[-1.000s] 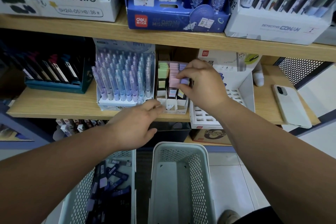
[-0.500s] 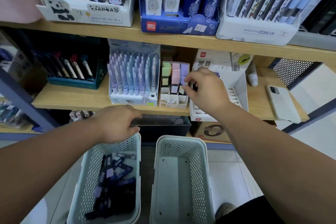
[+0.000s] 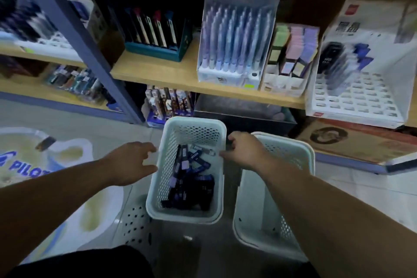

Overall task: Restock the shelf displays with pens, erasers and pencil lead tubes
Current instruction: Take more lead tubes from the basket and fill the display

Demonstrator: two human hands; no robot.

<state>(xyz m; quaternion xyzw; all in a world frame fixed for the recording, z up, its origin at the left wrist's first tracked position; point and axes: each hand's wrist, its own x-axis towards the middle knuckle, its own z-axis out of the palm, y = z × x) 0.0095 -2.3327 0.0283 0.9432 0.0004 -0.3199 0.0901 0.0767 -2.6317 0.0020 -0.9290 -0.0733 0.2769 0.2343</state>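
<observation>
A pale perforated basket holding several dark pencil lead tubes sits low in front of the shelf. My left hand grips its left rim and my right hand grips its right rim. On the wooden shelf above stand a box of pastel pens, a small box of pastel erasers and a white slotted display with a few dark blue lead tubes in it.
A second, empty pale basket stands just right of the first. A blue upright post rises at the left, beside a teal pen box. A cardboard box lies under the shelf at the right.
Both hands have come down from the shelf displays to the rims of the basket with the lead tubes. The view has dropped and swung left.
</observation>
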